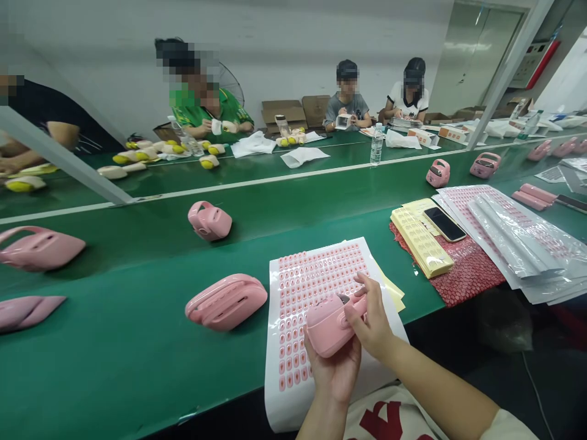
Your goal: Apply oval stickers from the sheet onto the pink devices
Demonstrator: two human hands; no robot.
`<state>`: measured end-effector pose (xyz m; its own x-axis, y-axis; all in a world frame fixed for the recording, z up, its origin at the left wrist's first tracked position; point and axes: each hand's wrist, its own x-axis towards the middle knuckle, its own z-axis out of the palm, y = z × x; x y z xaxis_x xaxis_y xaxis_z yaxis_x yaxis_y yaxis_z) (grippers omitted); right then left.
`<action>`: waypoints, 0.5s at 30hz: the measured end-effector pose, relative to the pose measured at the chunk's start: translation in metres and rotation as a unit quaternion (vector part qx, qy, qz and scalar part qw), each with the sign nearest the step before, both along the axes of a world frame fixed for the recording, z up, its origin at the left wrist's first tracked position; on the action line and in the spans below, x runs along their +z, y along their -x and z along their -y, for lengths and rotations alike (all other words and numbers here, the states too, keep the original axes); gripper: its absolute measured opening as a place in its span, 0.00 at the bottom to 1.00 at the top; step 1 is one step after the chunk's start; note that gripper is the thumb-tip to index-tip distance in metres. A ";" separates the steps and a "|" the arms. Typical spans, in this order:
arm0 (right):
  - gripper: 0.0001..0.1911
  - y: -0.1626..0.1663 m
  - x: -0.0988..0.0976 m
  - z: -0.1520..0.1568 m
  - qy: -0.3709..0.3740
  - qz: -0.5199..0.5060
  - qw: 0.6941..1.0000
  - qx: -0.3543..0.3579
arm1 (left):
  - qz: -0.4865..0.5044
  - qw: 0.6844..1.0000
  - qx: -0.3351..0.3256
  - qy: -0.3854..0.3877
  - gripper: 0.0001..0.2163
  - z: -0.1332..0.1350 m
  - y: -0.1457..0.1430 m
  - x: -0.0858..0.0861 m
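Note:
My left hand (334,370) cradles a pink plastic device (326,321) from below, fingers wrapped round it. My right hand (372,318) is pinched against the device's upper right end, thumb and fingers pressed on it near a small dark opening. Both hands hover over a white sheet of small pink stickers (316,275) lying at the near edge of the green belt (137,342). Another pink device (226,301) lies on the belt just left of the sheet.
More pink devices (210,220) lie along the belt, left and far right. A yellow sticker stack (419,241), a phone (444,223) and bagged sticker sheets (513,235) sit to my right. Several people work across the far belt among yellow-white parts, boxes and a water bottle (376,144).

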<state>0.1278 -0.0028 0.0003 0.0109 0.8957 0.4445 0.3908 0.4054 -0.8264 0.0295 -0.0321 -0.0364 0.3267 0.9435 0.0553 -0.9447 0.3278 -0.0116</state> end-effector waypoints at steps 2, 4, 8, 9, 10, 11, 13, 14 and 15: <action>0.25 -0.003 -0.005 -0.005 0.028 -0.027 0.999 0.000 | -0.015 1.000 -0.002 0.000 0.24 0.001 0.000 0.001; 0.23 -0.009 -0.015 -0.005 0.054 -0.040 0.998 0.001 | -0.033 0.999 0.004 -0.005 0.22 0.001 0.005 0.001; 0.15 -0.024 -0.040 0.012 0.066 0.042 0.995 0.068 | -0.055 0.996 0.070 0.013 0.21 -0.003 0.026 0.000; 0.14 -0.026 -0.046 0.019 0.056 0.081 0.991 0.095 | -0.064 0.993 0.093 0.022 0.22 -0.004 0.033 0.000; 0.14 -0.028 -0.052 0.025 0.041 0.121 0.985 0.117 | -0.074 0.990 0.113 0.032 0.23 -0.005 0.039 0.001; 0.14 -0.029 -0.057 0.030 0.024 0.157 0.978 0.132 | -0.085 0.987 0.131 0.040 0.24 -0.005 0.045 0.001; 0.14 -0.030 -0.065 0.036 -0.012 0.215 0.967 0.138 | -0.107 0.981 0.152 0.055 0.26 -0.005 0.053 0.001; 0.13 -0.030 -0.068 0.038 -0.030 0.234 0.963 0.132 | -0.118 0.979 0.156 0.063 0.26 -0.004 0.055 0.000; 0.11 -0.029 -0.071 0.038 -0.048 0.248 0.960 0.124 | -0.131 0.976 0.158 0.074 0.27 -0.002 0.057 -0.001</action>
<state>0.1566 -0.0411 -0.0704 -0.4322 0.7979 0.4203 0.6077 0.6020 -0.5180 -0.0274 -0.0301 -0.0378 0.0034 0.9908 -0.1350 -0.9750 0.0333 0.2196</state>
